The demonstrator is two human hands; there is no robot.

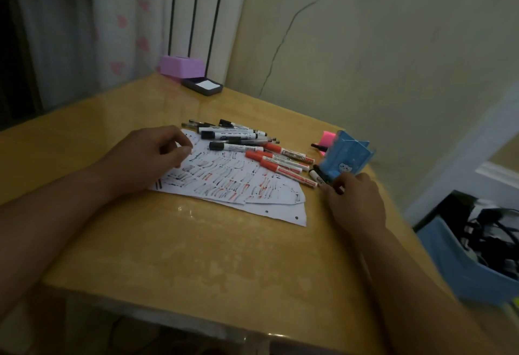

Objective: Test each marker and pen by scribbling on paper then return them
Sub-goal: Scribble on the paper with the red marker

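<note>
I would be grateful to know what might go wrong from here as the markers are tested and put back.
1. The right hand grips a black-capped marker beside the blue holder, which sits near the edge of the table; a careless pull might tip it off.
2. Red markers and black markers lie loose on the paper; they could roll, or tested and untested ones get mixed.
3. The paper is crowded with scribbles, so a faint new mark might go unnoticed.
</note>
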